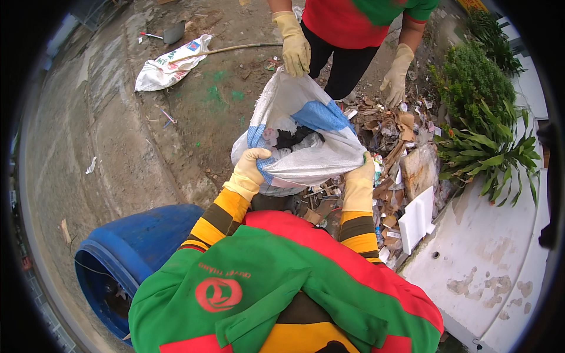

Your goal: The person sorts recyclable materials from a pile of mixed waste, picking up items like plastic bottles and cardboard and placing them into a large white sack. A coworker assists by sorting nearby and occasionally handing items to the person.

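A white woven sack with a blue band hangs with its mouth spread wide in front of me. My left hand, in a cream glove, grips the near left part of its rim. The near right rim is held by my gloved right hand, its fingers partly hidden by the cloth. Inside lie black and clear plastic scraps. Across from me, a person's gloved hand pinches the far edge of the sack. That person's other gloved hand hangs over the rubbish, holding nothing visible.
A heap of mixed rubbish lies right of the sack, with a white foam piece beside a pale wall ledge. Green plants overhang there. At left are a tipped blue barrel, another sack, a pole and a dustpan.
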